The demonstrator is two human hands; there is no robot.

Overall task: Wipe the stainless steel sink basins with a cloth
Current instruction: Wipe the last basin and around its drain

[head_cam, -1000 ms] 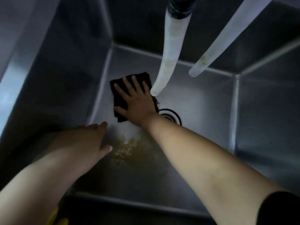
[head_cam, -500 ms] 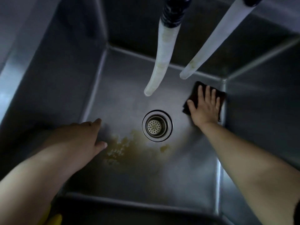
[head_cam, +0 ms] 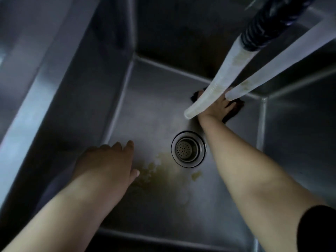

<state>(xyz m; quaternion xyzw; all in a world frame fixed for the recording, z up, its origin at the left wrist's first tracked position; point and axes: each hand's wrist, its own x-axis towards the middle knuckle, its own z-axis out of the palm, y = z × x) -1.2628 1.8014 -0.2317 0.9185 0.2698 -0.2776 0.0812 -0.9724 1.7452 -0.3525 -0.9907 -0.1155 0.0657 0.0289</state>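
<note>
I look down into a deep stainless steel sink basin. My right hand lies flat on a dark cloth at the far end of the basin floor, near the back wall; two hoses hide part of the hand and cloth. My left hand hangs over the floor's near left with fingers straight and holds nothing. A round drain strainer sits in the middle of the floor between my arms. A yellowish stain with bits of residue spreads just in front of the drain, beside my left fingertips.
Two pale translucent hoses hang from the upper right into the basin, the left one joined to a dark ribbed pipe. Steep steel walls close the basin on all sides; the wide left rim runs diagonally.
My right hand has slid the cloth from the floor's far left, past the drain to the right wall, then back toward the far middle under the hoses. My left hand has barely moved.
</note>
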